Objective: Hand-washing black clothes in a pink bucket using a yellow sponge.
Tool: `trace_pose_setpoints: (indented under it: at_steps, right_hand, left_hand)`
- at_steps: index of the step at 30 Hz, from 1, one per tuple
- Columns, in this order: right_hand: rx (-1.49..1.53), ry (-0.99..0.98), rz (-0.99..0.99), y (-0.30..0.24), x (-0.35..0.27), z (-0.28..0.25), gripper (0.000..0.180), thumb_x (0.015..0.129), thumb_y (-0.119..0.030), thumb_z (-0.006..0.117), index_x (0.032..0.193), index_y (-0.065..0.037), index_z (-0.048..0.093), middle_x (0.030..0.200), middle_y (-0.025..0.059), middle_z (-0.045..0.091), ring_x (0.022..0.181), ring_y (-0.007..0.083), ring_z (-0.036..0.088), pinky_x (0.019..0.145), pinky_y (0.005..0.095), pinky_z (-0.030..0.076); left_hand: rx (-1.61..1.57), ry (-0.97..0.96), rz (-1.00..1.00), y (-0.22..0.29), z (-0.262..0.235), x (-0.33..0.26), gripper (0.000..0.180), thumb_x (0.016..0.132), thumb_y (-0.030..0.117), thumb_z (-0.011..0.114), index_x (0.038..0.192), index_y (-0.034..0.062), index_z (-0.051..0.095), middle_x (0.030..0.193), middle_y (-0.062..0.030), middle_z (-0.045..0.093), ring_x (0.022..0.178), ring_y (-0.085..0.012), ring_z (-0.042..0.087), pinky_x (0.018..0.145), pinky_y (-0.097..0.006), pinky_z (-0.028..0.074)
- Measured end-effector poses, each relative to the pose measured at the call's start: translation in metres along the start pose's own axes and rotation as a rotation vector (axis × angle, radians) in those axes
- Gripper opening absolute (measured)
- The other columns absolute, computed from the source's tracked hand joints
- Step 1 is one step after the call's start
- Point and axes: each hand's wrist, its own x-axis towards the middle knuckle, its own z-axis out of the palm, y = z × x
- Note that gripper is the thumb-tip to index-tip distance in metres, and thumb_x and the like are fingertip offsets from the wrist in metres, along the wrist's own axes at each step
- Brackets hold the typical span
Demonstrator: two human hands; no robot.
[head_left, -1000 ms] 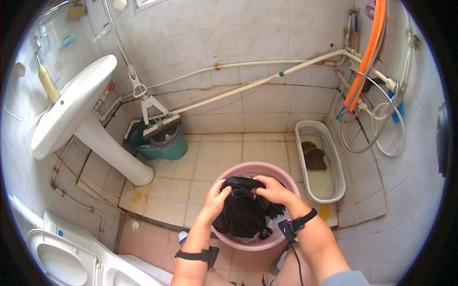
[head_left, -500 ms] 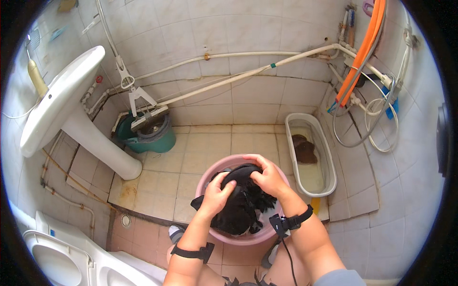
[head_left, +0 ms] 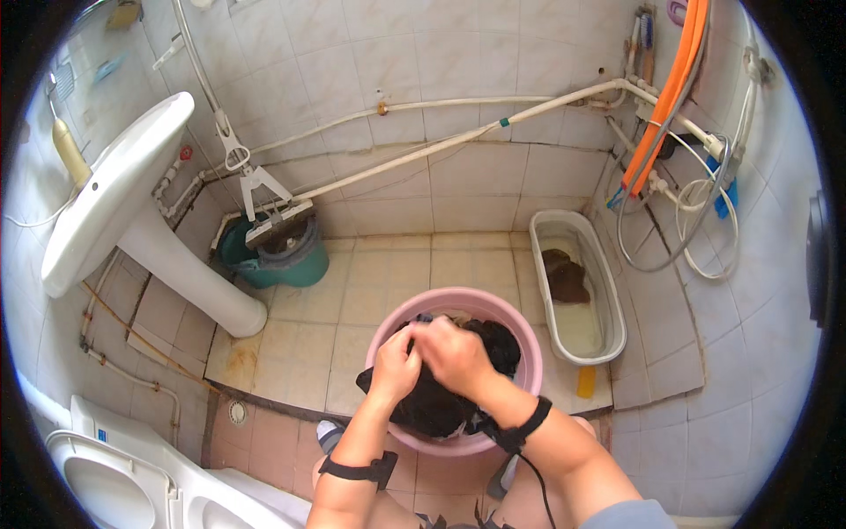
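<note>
Head view: R hand (head_left: pixel 456 357) has just swung in from the right side of the black cloth (head_left: pixel 432 407), back of hand up, and now meets L hand (head_left: pixel 397 368) at lower ctr of frame. L looks clamped on cloth; R's fingers are hidden, so can't tell its grip. Cloth's bunched in the pink basin (head_left: pixel 467 298). Prob. means handling's gone from spreading to close, fist-to-fist work.

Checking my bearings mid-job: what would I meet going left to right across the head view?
White sink, green bucket, pink basin with black cloth inside, whitish tub, orange hose.
</note>
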Motion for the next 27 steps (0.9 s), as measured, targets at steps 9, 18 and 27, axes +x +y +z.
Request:
trace_pose_setpoints:
  at_steps: [9, 18, 27]
  right_hand:
    - [0.075, 0.043, 0.219, 0.025, 0.002, -0.004, 0.018, 0.085, -0.012, 0.063, 0.103, -0.006, 0.062, 0.092, 0.0128, 0.063, 0.082, 0.0320, 0.064, 0.067, 0.0387, 0.052]
    - [0.382, -0.252, 0.409, 0.030, -0.004, -0.020, 0.054, 0.084, -0.009, 0.063, 0.133, -0.010, 0.041, 0.107, 0.0157, 0.064, 0.108, 0.0313, 0.060, 0.088, 0.0383, 0.048]
    - [0.868, -0.344, 0.575, 0.060, -0.006, -0.044, 0.025, 0.082, -0.001, 0.055, 0.106, 0.000, 0.060, 0.091, 0.0071, 0.064, 0.075, 0.0112, 0.060, 0.073, 0.0284, 0.050]
  left_hand:
    - [-0.101, -0.100, -0.096, 0.025, -0.003, 0.007, 0.026, 0.085, 0.007, 0.054, 0.110, 0.0003, 0.059, 0.101, -0.0193, 0.064, 0.096, -0.0314, 0.063, 0.083, -0.036, 0.048]
    - [-0.314, 0.024, -0.251, 0.019, -0.023, 0.014, 0.021, 0.088, 0.003, 0.054, 0.108, -0.0008, 0.059, 0.098, -0.0078, 0.066, 0.094, -0.0137, 0.060, 0.083, -0.027, 0.047]
    - [-0.612, -0.065, -0.364, 0.016, -0.033, 0.013, 0.024, 0.090, 0.005, 0.052, 0.113, 0.0012, 0.054, 0.099, -0.0055, 0.062, 0.089, -0.0138, 0.059, 0.080, -0.027, 0.049]
